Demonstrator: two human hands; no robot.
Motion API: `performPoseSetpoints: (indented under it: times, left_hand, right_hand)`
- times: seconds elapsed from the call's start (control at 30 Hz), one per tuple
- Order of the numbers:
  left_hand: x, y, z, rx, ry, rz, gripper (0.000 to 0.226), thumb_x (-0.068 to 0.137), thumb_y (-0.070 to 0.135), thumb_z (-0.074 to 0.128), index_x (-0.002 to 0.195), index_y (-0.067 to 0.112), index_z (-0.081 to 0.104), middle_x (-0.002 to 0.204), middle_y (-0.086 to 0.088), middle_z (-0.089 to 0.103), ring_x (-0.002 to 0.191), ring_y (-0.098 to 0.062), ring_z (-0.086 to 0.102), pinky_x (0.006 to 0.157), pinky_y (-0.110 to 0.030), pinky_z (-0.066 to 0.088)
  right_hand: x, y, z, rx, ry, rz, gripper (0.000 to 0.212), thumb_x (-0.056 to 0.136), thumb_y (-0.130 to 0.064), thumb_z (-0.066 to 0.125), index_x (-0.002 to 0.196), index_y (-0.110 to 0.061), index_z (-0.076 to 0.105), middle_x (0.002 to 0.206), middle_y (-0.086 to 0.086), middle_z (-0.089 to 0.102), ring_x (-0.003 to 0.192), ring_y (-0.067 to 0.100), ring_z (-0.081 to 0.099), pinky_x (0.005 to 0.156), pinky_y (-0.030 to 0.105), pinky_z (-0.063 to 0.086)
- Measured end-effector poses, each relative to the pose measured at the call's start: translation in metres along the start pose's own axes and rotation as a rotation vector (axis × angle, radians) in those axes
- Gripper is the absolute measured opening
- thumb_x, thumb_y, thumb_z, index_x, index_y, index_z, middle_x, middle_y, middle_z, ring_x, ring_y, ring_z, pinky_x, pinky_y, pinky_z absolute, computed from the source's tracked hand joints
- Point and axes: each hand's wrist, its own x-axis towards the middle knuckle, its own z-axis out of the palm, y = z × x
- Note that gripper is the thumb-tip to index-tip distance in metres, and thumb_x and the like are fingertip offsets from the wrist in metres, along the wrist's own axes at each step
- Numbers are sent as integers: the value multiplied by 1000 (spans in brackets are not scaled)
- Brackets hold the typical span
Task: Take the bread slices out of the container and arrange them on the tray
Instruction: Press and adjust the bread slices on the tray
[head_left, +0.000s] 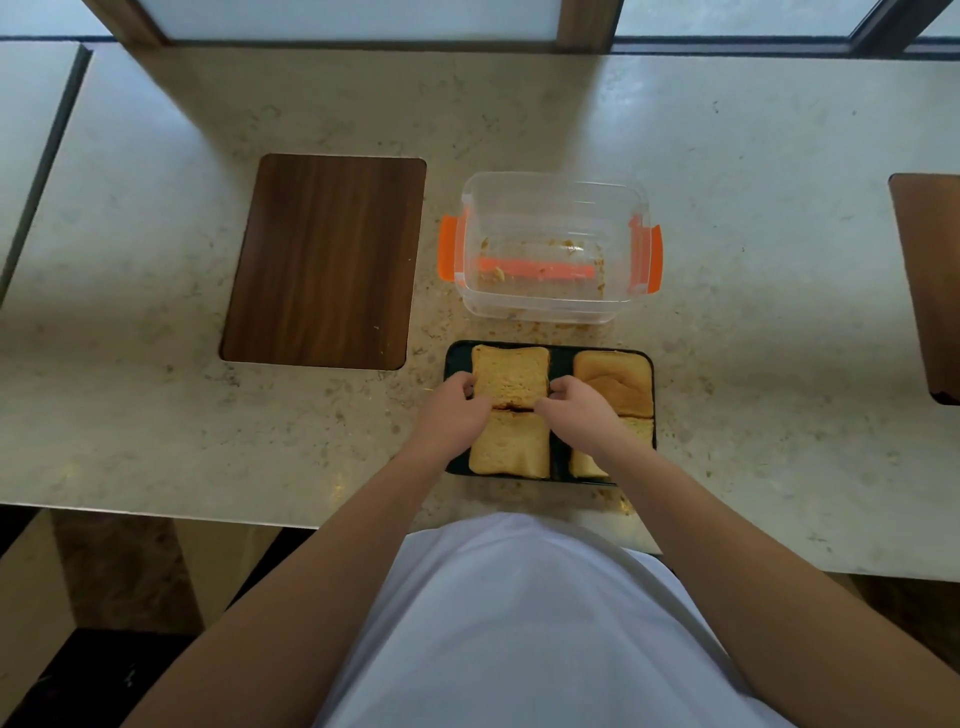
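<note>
On the tray, hands: left hand (451, 410) and right hand (577, 404) pinch the far-left bread slice (510, 375) by its sides.
Other slices: three more on the dark tray (653, 389).
Container (555, 244): just beyond the tray, only crumbs inside.
Board (324, 260): left, on the counter (156, 405).

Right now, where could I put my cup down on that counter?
The widest bare patch of counter lies right of the clear container, reaching toward the brown board at the right edge. More room lies behind the wooden board, toward the window. It is crowded on the black tray: four bread slices and both hands fill it.
</note>
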Motion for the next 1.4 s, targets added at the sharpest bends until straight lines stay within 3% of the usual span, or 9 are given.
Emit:
performPoseSetpoints:
  times: [0.1,0.27,0.5,0.67,0.77,0.97,1.1,1.2,1.4]
  left_hand:
    - [5,4,0,-4,-17,-10,49,99,28,51,146,15,46,141,-8,53,108,-14,50,84,-29,39]
    - [9,5,-1,-8,-23,-27,47,98,27,52,143,14,49,121,-2,55,102,-14,52,81,-29,39]
    - [10,7,0,-8,-8,-49,42,97,31,52,135,16,54,95,13,54,82,-1,53,62,-22,40]
    - [11,5,0,-44,-25,-73,42,95,33,54,134,17,54,113,3,57,89,-1,53,70,-25,46]
    - [11,6,-2,-207,-40,-145,47,94,29,55,140,19,48,119,0,58,98,-12,58,88,-43,56]
    - [11,10,-2,-258,-85,-179,49,95,29,56,142,20,50,123,-4,59,104,-21,60,79,-36,56]
    - [11,9,-6,-241,-75,-167,42,96,30,54,137,18,55,125,-3,61,111,-22,60,87,-40,56]
    - [10,7,-11,-267,-79,-179,35,97,28,53,131,19,57,123,-4,62,111,-23,61,75,-33,54]
    - [10,2,-22,-251,-42,-195,29,99,27,53,127,20,59,113,-1,62,102,-18,61,71,-30,52]
  right_hand:
    - [5,-2,2,-15,-1,15,62,93,-26,57,151,-12,40,82,-16,54,96,-2,50,95,47,55]
    - [10,1,5,-31,2,19,61,92,-29,57,149,-13,43,78,-17,51,78,-3,54,91,43,56]
    - [11,0,9,-32,6,10,64,90,-31,57,150,-13,40,87,-18,50,67,0,50,60,23,49]
    - [5,5,7,-9,9,20,65,91,-31,58,152,-18,38,89,-15,56,70,5,58,68,33,59]
    - [2,9,6,49,-2,50,67,92,-31,59,153,-20,34,94,-12,55,75,9,60,79,43,62]
    - [1,7,9,105,-8,68,66,91,-29,60,152,-18,36,100,-1,64,84,15,64,88,48,60]
    - [-1,7,9,115,-17,63,64,93,-27,59,152,-17,37,100,-3,62,83,13,63,87,45,61]
    - [0,3,9,121,-37,73,65,92,-27,59,153,-17,37,98,-6,58,83,12,62,86,42,61]
    - [0,-12,18,77,-59,66,66,91,-28,57,153,-17,36,100,-1,63,81,12,62,59,27,48]
